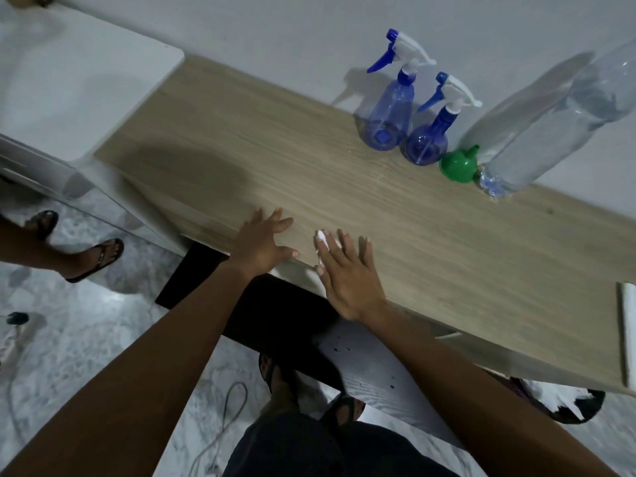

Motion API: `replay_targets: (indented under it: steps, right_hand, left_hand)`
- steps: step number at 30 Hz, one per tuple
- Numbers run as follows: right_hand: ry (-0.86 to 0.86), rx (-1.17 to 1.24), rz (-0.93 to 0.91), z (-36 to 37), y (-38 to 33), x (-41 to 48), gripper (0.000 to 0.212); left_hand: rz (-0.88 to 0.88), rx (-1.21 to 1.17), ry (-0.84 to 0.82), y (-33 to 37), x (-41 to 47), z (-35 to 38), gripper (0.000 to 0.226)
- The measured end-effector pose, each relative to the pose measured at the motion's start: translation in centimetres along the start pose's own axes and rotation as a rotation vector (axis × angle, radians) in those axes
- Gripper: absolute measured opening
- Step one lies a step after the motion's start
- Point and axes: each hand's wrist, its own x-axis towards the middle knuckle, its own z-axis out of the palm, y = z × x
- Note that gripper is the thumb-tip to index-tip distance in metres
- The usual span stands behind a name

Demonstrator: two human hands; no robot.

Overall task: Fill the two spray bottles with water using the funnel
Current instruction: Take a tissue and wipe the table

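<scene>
Two blue spray bottles stand side by side at the back of the wooden table (241, 160) against the wall: a taller one (390, 111) and a shorter one (430, 139), both with white-and-blue trigger heads on. A green funnel (457, 165) lies to their right, next to a large clear water bottle (550, 129). My left hand (261, 244) rests flat on the table's front edge, fingers spread. My right hand (347, 273) lies flat beside it, fingers straight; its index finger is wrapped in white. Both hands are well short of the bottles.
Another person's feet in sandals (96, 258) stand on the marbled floor at left. A white cabinet (69, 98) adjoins the table's left end. A cable (220, 428) lies on the floor near my feet. A white object (628, 325) lies at the table's right edge.
</scene>
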Motion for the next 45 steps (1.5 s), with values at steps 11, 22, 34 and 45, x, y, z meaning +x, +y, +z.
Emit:
replay_targets:
  steps: [11,22,34,45]
  right_hand:
    - [-0.043,-0.052,-0.014,-2.6,-2.1,14.1,0.058]
    - [-0.007,-0.118,0.134,-5.8,5.6,17.3,0.058]
    - [0.066,-0.078,0.571,-6.3,11.2,12.7,0.058]
    - [0.040,-0.013,0.502,-6.0,10.3,11.0,0.059]
  left_hand:
    - [-0.095,0.031,0.133,-3.6,0.2,-3.4,0.095]
    - [0.115,0.234,0.094,-0.4,5.0,-5.1,0.080]
    - [0.283,0.448,-0.127,6.4,10.7,-3.6,0.089]
    - [0.252,0.436,-0.142,7.4,10.8,-3.6,0.090]
